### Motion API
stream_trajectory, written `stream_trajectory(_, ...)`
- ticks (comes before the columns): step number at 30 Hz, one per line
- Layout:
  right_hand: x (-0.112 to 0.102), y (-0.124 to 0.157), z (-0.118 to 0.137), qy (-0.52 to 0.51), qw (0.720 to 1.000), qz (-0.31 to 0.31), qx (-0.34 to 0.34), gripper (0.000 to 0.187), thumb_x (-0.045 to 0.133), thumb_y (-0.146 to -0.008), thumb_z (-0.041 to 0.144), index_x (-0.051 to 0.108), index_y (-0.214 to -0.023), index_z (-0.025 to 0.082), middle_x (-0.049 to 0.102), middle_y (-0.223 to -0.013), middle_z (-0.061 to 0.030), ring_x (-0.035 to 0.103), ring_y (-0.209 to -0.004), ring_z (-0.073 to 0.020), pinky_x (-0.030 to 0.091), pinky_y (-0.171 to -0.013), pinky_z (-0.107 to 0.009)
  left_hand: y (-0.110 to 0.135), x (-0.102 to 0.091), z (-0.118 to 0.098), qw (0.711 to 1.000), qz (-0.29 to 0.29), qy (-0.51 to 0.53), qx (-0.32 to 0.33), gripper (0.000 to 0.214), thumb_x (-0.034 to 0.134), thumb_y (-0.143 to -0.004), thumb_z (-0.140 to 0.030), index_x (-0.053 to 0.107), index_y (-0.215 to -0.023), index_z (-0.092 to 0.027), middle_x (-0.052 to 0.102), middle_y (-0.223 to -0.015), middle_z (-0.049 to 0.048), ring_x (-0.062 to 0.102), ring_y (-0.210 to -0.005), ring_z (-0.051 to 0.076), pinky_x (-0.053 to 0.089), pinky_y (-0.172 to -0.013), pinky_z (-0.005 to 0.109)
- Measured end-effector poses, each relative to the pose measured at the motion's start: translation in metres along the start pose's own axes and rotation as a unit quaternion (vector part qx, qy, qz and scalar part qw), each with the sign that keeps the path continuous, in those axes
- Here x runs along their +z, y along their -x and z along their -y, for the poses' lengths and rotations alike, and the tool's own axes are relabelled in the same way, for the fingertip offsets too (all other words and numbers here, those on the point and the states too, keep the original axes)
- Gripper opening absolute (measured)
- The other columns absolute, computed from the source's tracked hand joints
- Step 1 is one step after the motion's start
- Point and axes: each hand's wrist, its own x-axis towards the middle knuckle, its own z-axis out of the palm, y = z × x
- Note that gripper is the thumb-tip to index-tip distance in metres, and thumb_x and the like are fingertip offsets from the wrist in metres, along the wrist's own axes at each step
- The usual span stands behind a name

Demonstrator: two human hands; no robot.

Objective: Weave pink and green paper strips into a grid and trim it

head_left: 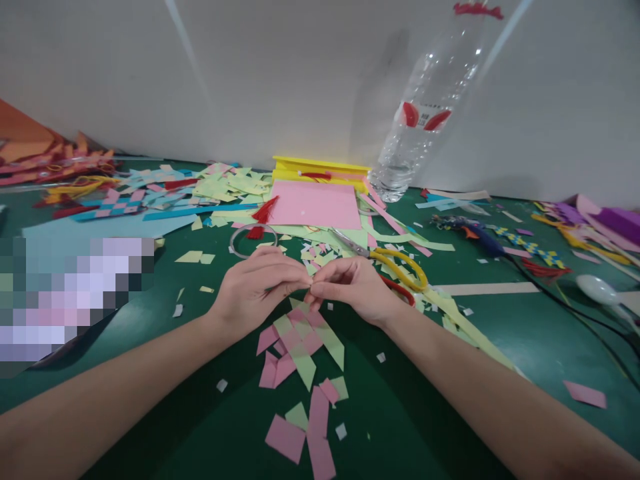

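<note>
My left hand point(257, 287) and my right hand point(353, 283) meet at the fingertips over the green table point(500, 347). Both pinch the top end of a woven strip of pink and pale green paper point(303, 337), which lies flat toward me. Loose pink and green paper pieces point(305, 427) lie below the woven strip. Yellow-handled scissors point(395, 263) rest just behind my right hand.
A pink paper sheet point(315, 203) and a yellow box point(320, 170) sit at the back centre, beside a clear plastic bottle point(425, 113). Paper scraps point(200, 190) cover the back left. A black cable point(575, 313), a blue tool point(480, 240) and a woven ribbon lie right.
</note>
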Motion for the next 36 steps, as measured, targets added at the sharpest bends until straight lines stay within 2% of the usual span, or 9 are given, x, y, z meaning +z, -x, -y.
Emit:
stream_trajectory(7, 0.002, -0.001, -0.002, -0.004, 1.0, -0.013, -0.021, 0.006, 0.068, -0.076, 0.021, 0.071, -0.079, 0.018, 0.072, -0.073, 0.0, 0.068, -0.061, -0.0096, 0.058, -0.065, -0.024, -0.001, -0.001, -0.003, 0.999, 0.004, -0.034, -0.009, 0.008, 0.056, -0.085, -0.012, 0.062, -0.083, -0.017, 0.07, -0.075, 0.0036, 0.064, -0.072, 0.014, 0.051, -0.07, 0.027)
stream_trajectory(19, 0.007, -0.001, -0.006, -0.029, 0.999, -0.03, -0.03, 0.008, 0.067, -0.077, 0.024, 0.069, -0.078, 0.016, 0.069, -0.068, 0.0006, 0.066, -0.059, -0.0093, 0.057, -0.062, -0.024, 0.001, 0.0, -0.003, 0.999, -0.019, -0.031, -0.004, 0.008, 0.058, -0.082, -0.01, 0.062, -0.084, -0.017, 0.071, -0.077, 0.0026, 0.065, -0.071, 0.013, 0.052, -0.074, 0.029)
stream_trajectory(28, 0.017, 0.0, -0.006, -0.088, 0.993, -0.076, 0.016, 0.011, 0.071, -0.073, 0.027, 0.068, -0.074, 0.016, 0.067, -0.065, 0.0009, 0.063, -0.055, -0.008, 0.056, -0.06, -0.022, 0.0, -0.003, 0.0, 0.998, -0.013, -0.064, 0.023, 0.008, 0.058, -0.083, -0.01, 0.062, -0.084, -0.017, 0.071, -0.075, 0.0031, 0.064, -0.069, 0.013, 0.052, -0.074, 0.029)
stream_trajectory(36, 0.021, 0.0, -0.005, -0.115, 0.988, -0.102, 0.03, 0.009, 0.07, -0.073, 0.024, 0.068, -0.072, 0.016, 0.066, -0.063, 0.0016, 0.063, -0.052, -0.0075, 0.055, -0.056, -0.02, 0.001, -0.001, 0.003, 0.997, -0.014, -0.069, 0.03, 0.008, 0.058, -0.083, -0.01, 0.061, -0.084, -0.017, 0.071, -0.075, 0.0026, 0.064, -0.068, 0.014, 0.052, -0.075, 0.032)
